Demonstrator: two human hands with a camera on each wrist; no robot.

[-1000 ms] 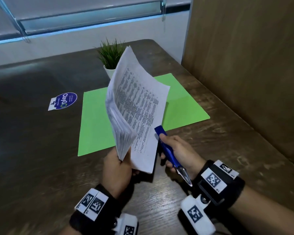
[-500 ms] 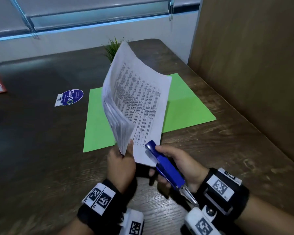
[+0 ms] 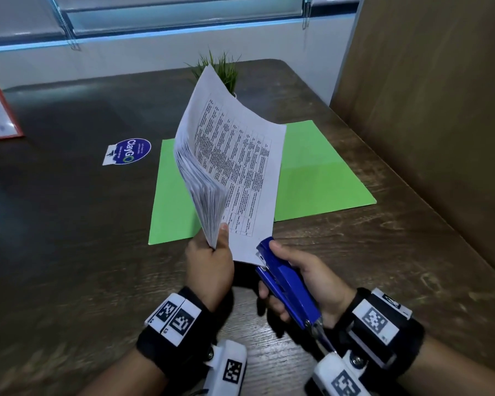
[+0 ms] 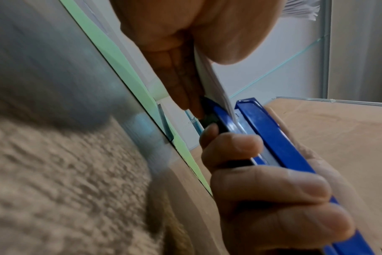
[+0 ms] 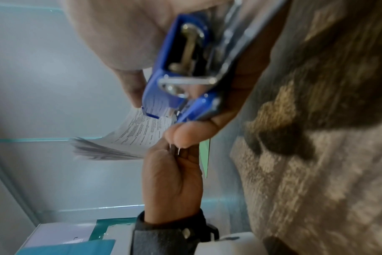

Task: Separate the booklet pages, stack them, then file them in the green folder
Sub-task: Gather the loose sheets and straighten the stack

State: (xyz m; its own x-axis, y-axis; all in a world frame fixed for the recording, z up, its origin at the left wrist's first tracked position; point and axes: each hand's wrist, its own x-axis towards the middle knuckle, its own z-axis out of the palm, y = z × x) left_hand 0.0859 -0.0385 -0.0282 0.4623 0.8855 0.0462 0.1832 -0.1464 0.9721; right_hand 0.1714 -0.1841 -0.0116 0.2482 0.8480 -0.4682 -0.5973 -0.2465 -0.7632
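Our left hand (image 3: 209,261) pinches the fanned white printed booklet (image 3: 235,167) upright; our right hand's (image 3: 306,284) fingers curl around a blue metal stapler (image 3: 286,284) at its corner, above the flat green folder (image 3: 320,178).

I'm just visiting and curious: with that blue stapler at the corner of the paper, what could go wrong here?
The stapler mouth sits on the booklet corner close to the left hand, so fingers could get nicked. The left grip pinches only the bottom edge while pages fan out, so sheets may slip or the corner may tear.
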